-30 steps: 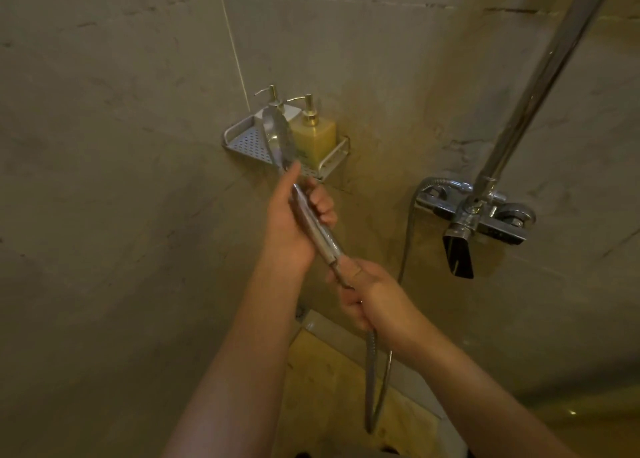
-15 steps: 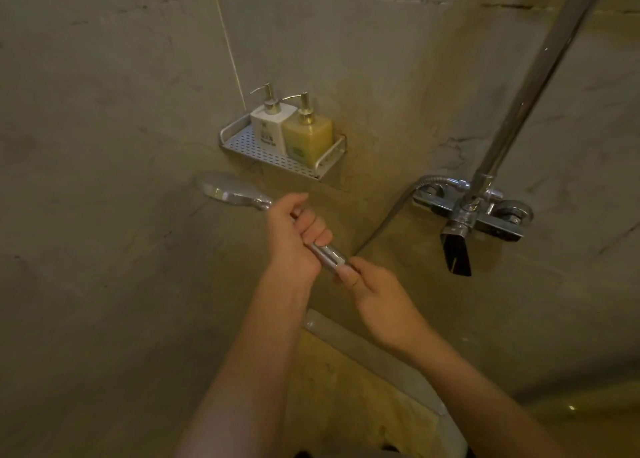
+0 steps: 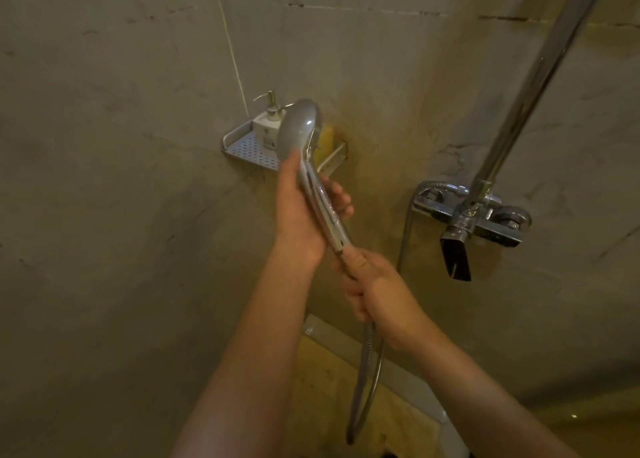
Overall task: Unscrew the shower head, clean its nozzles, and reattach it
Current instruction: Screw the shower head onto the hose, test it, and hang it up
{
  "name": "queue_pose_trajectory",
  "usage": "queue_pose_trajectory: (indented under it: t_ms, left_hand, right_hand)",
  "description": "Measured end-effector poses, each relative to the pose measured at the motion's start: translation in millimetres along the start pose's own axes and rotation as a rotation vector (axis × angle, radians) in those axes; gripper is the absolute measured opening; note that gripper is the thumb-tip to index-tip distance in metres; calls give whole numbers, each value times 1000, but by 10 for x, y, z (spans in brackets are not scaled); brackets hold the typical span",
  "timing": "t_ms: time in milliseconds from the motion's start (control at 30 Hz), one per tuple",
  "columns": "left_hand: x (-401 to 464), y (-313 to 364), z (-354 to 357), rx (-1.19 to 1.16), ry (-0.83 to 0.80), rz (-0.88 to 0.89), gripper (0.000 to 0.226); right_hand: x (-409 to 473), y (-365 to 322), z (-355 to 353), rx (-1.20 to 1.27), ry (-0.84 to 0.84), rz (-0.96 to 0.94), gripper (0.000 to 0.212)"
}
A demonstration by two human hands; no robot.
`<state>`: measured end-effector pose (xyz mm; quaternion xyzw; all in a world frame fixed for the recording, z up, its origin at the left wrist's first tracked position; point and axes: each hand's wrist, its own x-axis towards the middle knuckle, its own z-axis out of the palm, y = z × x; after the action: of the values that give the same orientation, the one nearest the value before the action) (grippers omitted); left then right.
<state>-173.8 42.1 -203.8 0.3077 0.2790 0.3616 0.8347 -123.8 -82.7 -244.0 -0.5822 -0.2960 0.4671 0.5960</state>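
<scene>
Shower head (image 3: pixel 298 128) held up in front of the corner shelf (image 3: pixel 242 146), handle gripped in closed left hand (image 3: pixel 301 215); right hand (image 3: pixel 374 288) closed round the hose (image 3: pixel 363 388) coupling at the handle's base. Likely the unscrewing step: keep the handle fixed, turn only the nut (metal looks slick, so grip firmly). Dim tiled walls, pump bottle (image 3: pixel 272 122) on shelf, mixer tap (image 3: pixel 471 215) and riser pipe (image 3: pixel 540 66) right

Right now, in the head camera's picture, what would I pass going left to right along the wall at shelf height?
Corner shelf → white pump bottle → shower head → hose bend at the mixer → black spout → right tap knob. The yellow bottle sits mostly hidden behind the shower head, so I leave it out.
</scene>
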Motion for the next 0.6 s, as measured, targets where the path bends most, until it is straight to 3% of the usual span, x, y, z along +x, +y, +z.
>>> queue_pose_trajectory:
  t_ms: [67, 167, 300, 367, 467, 600]
  left_hand:
    - [-40, -22, 34, 133, 119, 49, 50]
    - [-106, -12, 78, 162, 208, 32, 34]
    - [-122, -34, 78, 2, 259, 6, 32]
    - [-94, -63, 44, -51, 265, 11, 37]
    - [-25, -32, -13, -67, 143, -9, 48]
    - [93, -5, -131, -225, -322, -100, 48]
  right_hand:
    - [-10, 98, 10, -415, 193, -184, 35]
    - [-27, 231, -55, -877, 270, -340, 25]
    - [-10, 226, -145, -1173, 323, -463, 25]
    - [7, 213, -170, -1108, 251, -454, 24]
    - [-2, 142, -133, -782, 116, -351, 30]
    - [-10, -81, -154, 115, -106, 168, 33]
